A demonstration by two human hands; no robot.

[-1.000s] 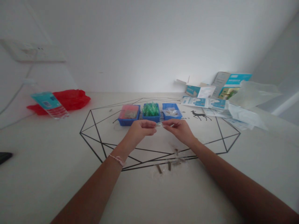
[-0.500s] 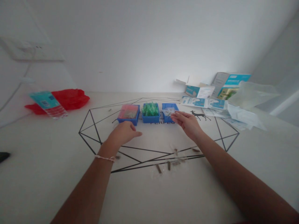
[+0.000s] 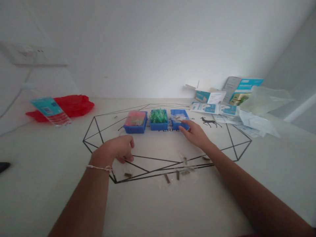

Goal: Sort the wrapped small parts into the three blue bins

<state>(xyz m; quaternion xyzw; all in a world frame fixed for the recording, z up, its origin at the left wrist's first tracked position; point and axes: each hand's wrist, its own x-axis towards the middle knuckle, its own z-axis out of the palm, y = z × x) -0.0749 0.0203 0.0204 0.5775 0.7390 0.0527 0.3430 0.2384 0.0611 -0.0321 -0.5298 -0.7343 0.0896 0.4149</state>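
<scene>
My left hand (image 3: 118, 148) is low over the table with its fingers bent down and apart, nothing visible in them. Just below it lies a small clear packet with a dark piece inside (image 3: 127, 175). My right hand (image 3: 194, 132) is at the front edge of the right blue bin (image 3: 180, 125), thumb and forefinger apart. Inside that bin lie clear packets (image 3: 178, 117). The middle blue bin (image 3: 159, 126) holds a heap of green plastic pieces (image 3: 158, 116). In the left blue bin (image 3: 135, 129) are pinkish-red film (image 3: 131, 117) and beige packets (image 3: 137, 121).
Several small packets (image 3: 178, 175) lie scattered at the front middle. At back right are opened cartons (image 3: 209, 96), flat blue-white sachets (image 3: 204, 107) and clear bags (image 3: 266, 100). A red bag (image 3: 76, 104) and a blue-and-clear package (image 3: 50, 110) lie at left.
My left hand has come down and left, away from the left bin. My right hand has opened from a pinch and drawn slightly back. A dark-cored packet now shows in the right bin.
</scene>
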